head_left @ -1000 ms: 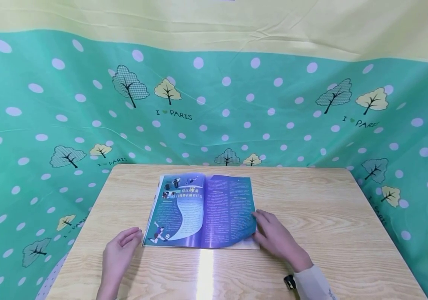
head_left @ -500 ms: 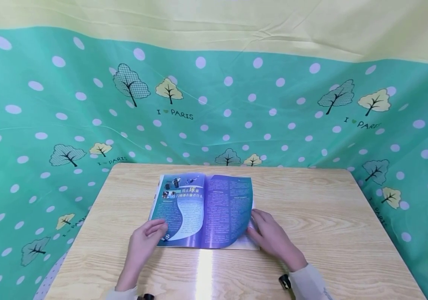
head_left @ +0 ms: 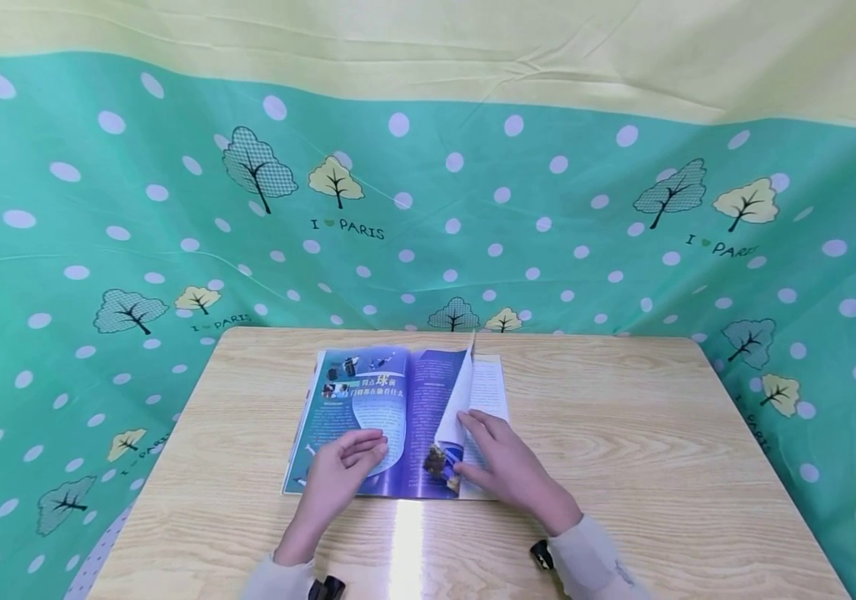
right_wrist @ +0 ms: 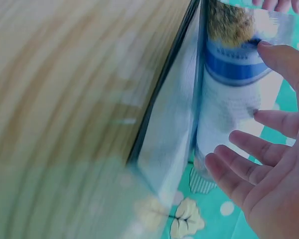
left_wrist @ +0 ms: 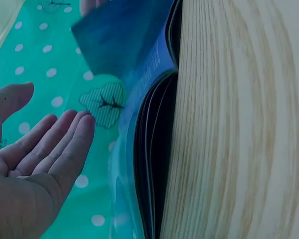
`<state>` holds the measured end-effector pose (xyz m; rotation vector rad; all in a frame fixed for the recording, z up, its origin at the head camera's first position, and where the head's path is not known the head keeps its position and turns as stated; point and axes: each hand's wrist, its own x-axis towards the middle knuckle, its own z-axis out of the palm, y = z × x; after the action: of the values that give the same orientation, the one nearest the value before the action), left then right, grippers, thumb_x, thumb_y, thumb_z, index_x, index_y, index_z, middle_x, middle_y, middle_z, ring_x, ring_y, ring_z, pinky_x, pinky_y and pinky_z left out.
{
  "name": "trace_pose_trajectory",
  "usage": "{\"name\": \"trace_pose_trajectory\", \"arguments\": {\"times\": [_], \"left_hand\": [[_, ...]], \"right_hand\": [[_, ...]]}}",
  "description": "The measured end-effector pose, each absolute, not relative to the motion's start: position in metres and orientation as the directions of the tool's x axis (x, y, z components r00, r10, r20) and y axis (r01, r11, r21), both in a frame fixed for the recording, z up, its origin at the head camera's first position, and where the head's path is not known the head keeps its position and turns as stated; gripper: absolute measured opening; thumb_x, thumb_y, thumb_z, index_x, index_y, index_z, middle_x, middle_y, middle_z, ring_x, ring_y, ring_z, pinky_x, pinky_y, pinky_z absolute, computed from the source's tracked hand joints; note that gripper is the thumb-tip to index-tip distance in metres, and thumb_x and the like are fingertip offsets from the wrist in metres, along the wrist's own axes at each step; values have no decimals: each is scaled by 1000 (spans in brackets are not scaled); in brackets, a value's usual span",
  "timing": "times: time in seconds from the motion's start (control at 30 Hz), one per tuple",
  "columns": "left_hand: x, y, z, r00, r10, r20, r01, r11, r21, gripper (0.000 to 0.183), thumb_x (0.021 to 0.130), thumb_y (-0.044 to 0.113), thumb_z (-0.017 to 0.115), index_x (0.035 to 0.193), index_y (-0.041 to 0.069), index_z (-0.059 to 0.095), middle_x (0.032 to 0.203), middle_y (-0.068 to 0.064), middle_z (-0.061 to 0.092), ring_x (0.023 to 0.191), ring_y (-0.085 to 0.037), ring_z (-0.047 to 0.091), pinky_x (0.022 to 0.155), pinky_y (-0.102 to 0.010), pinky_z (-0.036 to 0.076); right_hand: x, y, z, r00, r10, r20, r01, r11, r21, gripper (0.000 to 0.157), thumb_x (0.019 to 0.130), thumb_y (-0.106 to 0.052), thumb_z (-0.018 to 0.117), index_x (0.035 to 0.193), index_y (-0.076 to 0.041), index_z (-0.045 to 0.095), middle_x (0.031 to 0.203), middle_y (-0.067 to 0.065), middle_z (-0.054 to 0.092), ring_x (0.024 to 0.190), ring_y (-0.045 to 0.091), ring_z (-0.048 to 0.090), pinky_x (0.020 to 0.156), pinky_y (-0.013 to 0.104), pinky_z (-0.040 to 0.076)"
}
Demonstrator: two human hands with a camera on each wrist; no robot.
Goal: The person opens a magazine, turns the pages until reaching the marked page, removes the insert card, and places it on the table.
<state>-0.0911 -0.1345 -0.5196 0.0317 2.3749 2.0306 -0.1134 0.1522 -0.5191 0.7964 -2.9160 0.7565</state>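
Observation:
An open magazine (head_left: 326,433) lies on the wooden table, with a purple and green spread showing. Its right-hand page (head_left: 456,408) stands raised and curls over to the left, baring its white back with a printed picture near the bottom. My right hand (head_left: 506,467) is at that page's back; in the right wrist view its fingers (right_wrist: 239,164) are spread and the thumb appears to touch the sheet. Above the lower part of the left page hovers my left hand (head_left: 341,475), holding nothing. Its fingers (left_wrist: 65,144) look loosely extended in the left wrist view.
The light wooden table (head_left: 623,417) reaches out on both sides of the magazine. Behind it hangs a green dotted cloth (head_left: 548,217) with printed trees. A bright light reflection runs along the table in front of the magazine.
My right hand has moved left from the magazine's right edge, and the right page has lifted and curled leftward. My left hand has come from beside the magazine rightward over the left page.

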Motion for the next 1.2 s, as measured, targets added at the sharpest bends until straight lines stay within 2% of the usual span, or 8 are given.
{"name": "trace_pose_trajectory", "arguments": {"times": [0.27,0.43,0.67,0.83,0.93,1.1,1.2], "left_hand": [[-87,-119,-523,-992,115,-56,-44,106,993,44,88,19,79,121,-6,66,108,-16,72,97,-24,72,84,-27,60],[-86,-110,-524,-984,158,-82,-77,37,996,39,88,9,77,119,-10,64,102,-21,72,92,-31,73,79,-31,62],[-87,-109,-526,-985,146,-96,-89,55,995,33,88,2,74,116,-11,65,96,-20,73,86,-31,73,75,-31,62],[-86,-120,-524,-991,86,-101,-96,61,994,29,88,-1,74,114,-11,66,96,-20,73,84,-30,73,74,-31,62],[-85,-132,-523,-994,26,-110,-108,53,993,27,87,-5,74,113,-10,67,94,-20,73,81,-29,73,73,-31,63],[-82,-157,-520,-988,-57,-140,-143,48,989,27,87,-8,71,114,-10,67,95,-20,72,82,-27,73,75,-31,63],[-79,-172,-518,-981,-102,-164,-172,84,981,29,88,-7,71,116,-9,66,98,-20,72,84,-27,74,76,-31,62]], "right_hand": [[-113,136,-519,-854,-500,144,-507,735,-450,78,92,-44,72,153,-10,40,151,15,43,136,32,44,112,46,41],[-112,134,-520,-846,-510,154,-520,730,-443,78,92,-44,72,153,-7,40,153,15,41,137,31,42,113,46,39],[-112,136,-521,-828,-535,167,-551,720,-422,79,91,-42,73,151,-3,41,153,18,41,137,33,42,114,46,38],[-110,142,-519,-812,-560,163,-577,730,-367,81,90,-42,74,150,0,41,152,22,40,136,38,43,113,50,38],[-109,148,-520,-810,-576,108,-576,748,-329,83,89,-45,74,150,0,40,152,24,39,137,40,40,114,53,36],[-106,157,-522,-818,-572,-60,-541,801,-255,92,83,-56,75,149,-2,42,153,24,36,139,44,35,114,59,33],[-104,161,-522,-824,-554,-120,-518,822,-237,93,81,-57,76,149,-3,43,154,25,36,139,45,34,113,61,33]]}}
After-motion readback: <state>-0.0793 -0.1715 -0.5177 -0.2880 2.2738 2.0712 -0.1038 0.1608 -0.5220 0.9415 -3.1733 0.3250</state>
